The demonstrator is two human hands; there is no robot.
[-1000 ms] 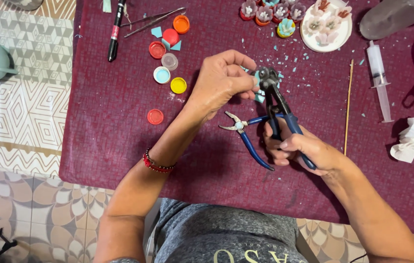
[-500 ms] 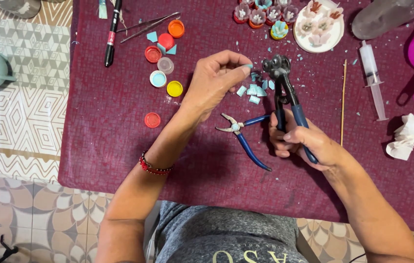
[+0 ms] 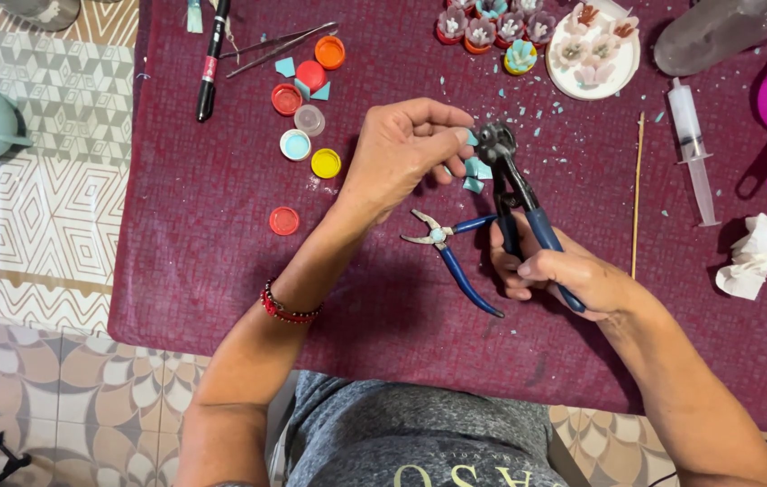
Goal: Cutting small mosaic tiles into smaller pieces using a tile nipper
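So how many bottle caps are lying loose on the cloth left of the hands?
6: orange cap, red dome cap, red cap, clear cap, pale blue cap, yellow cap. A seventh, red, sits apart lower down, making 7.

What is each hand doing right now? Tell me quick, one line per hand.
Left hand: fingers pinched on a small pale blue tile chip, held at the nipper head.
Right hand: closed around the blue-handled black metal nippers.

Two pliers (image 3: 517, 194) (image 3: 445, 248), six bottle caps (image 3: 311, 122), one syringe (image 3: 692, 144), one marker (image 3: 210, 65).
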